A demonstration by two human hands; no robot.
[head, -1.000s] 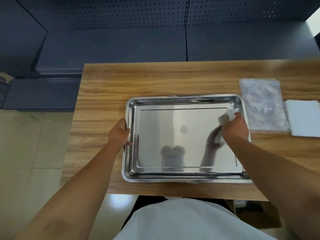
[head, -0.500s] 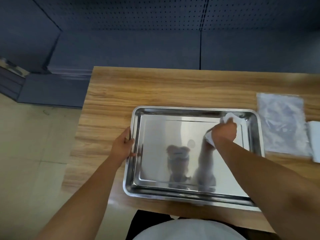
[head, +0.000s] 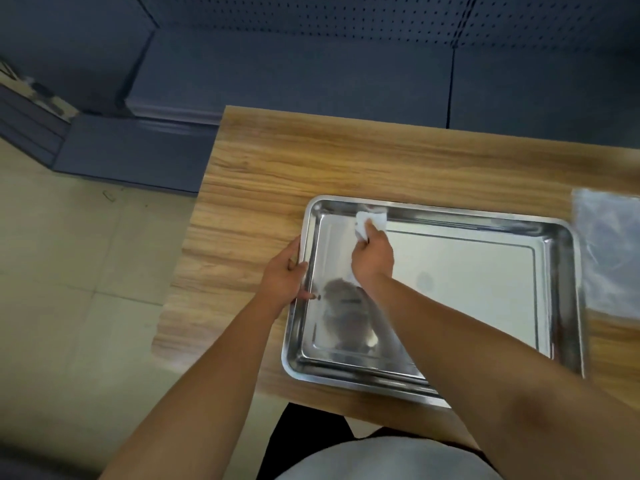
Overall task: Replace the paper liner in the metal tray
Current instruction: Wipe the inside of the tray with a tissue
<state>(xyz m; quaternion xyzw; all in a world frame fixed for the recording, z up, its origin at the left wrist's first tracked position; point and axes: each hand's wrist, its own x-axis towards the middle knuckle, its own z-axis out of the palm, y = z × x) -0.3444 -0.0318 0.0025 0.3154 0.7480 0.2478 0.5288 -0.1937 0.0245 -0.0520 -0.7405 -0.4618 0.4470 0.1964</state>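
Metal tray (head: 561, 271) glossy, mirror-smooth, reflective. Table (head: 346, 161) wood-grain, matt. White wad (head: 370, 221) looks like soft paper or cloth; clear plastic bag (head: 609, 251) shiny, crinkled.

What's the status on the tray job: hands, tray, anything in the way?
Left hand grips tray's left rim. Right hand holds white wipe at far-left corner. Metal tray bare, no liner in. Clear plastic bag lies right of the tray, apart.

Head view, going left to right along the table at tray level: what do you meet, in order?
Bare wooden table → left hand gripping the metal tray's left rim → right hand holding a white wipe inside the tray → metal tray right rim → clear plastic bag.
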